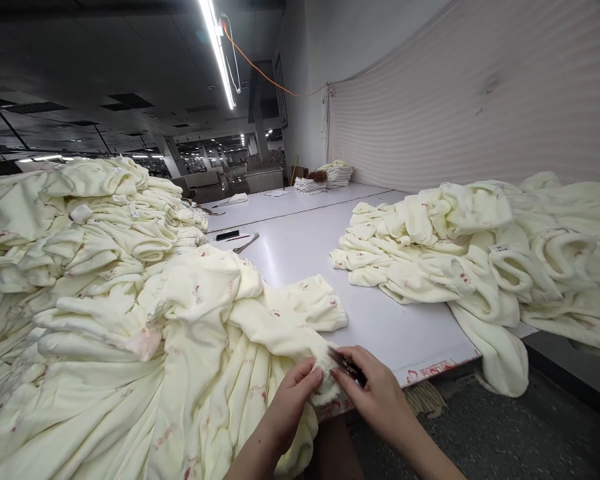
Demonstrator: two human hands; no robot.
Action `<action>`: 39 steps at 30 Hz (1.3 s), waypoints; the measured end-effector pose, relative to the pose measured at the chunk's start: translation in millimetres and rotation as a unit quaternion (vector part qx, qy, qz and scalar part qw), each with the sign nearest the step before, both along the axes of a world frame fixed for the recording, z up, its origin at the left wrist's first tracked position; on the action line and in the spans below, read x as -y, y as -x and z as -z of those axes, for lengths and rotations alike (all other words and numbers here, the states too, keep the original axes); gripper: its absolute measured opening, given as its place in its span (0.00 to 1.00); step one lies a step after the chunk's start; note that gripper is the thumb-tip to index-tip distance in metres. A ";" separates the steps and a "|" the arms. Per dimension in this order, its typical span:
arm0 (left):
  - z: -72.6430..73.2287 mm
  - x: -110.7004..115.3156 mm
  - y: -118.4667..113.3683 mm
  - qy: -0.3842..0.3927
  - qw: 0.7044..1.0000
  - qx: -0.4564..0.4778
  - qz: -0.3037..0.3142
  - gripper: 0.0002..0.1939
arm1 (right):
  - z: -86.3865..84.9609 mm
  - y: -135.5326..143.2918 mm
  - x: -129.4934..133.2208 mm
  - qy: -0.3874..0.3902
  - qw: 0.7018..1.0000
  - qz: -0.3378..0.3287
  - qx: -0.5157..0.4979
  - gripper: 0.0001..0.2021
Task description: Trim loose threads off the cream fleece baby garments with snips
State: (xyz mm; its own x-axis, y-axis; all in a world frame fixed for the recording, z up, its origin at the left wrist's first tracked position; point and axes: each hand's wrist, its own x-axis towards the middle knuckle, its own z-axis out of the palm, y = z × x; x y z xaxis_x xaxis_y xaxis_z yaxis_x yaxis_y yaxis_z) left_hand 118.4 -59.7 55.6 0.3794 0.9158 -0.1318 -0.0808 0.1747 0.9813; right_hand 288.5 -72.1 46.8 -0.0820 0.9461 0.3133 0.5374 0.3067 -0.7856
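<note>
A pale yellow fleece garment (280, 313) with small reddish prints lies over the table's front edge, one end pulled toward me. My left hand (300, 393) pinches the cuff end of it between thumb and fingers. Close beside, my right hand (373, 387) is closed around small dark thread snips (349, 367), their tip against the fabric by the cuff. The blades are partly hidden by my fingers. Under and left of this garment spreads a large heap of like garments (105, 333).
Another pile of pale yellow garments (445, 247) lies on the right, one piece hanging off the white table (300, 247). A black bar-shaped object (227, 235) and scissors (246, 243) lie mid-table. Folded stacks (336, 175) stand at the far end, beside a sheet-covered wall (470, 100).
</note>
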 end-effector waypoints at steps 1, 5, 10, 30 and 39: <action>-4.1 1.0 2.8 -0.054 0.996 -0.065 -0.013 0.12 | 3.8 -0.8 -6.3 0.005 1.000 -0.006 -0.006 0.11; -20.6 7.1 19.7 -0.200 0.947 -0.250 0.028 0.06 | 29.4 -20.1 -50.5 0.002 0.998 0.070 0.008 0.12; -13.0 5.8 30.2 -0.035 0.907 -0.362 0.211 0.06 | 57.2 -47.6 -114.5 0.013 0.994 0.090 0.068 0.26; 60.6 -102.1 -58.6 0.034 0.985 -0.038 -0.166 0.20 | 65.0 -13.5 -129.6 0.076 0.988 -0.035 -0.132 0.15; 41.0 -77.8 -29.2 0.108 0.979 0.135 -0.110 0.21 | 29.8 -9.2 -85.6 0.055 0.994 0.001 -0.092 0.15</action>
State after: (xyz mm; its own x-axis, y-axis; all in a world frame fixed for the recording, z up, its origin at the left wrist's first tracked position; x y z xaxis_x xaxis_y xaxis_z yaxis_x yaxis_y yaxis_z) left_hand 147.5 18.1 14.6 0.2231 0.9414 -0.2529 -0.3914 0.3241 0.8612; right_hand 297.7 13.5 17.0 -0.0309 0.9757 0.2171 0.3815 0.2123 -0.8997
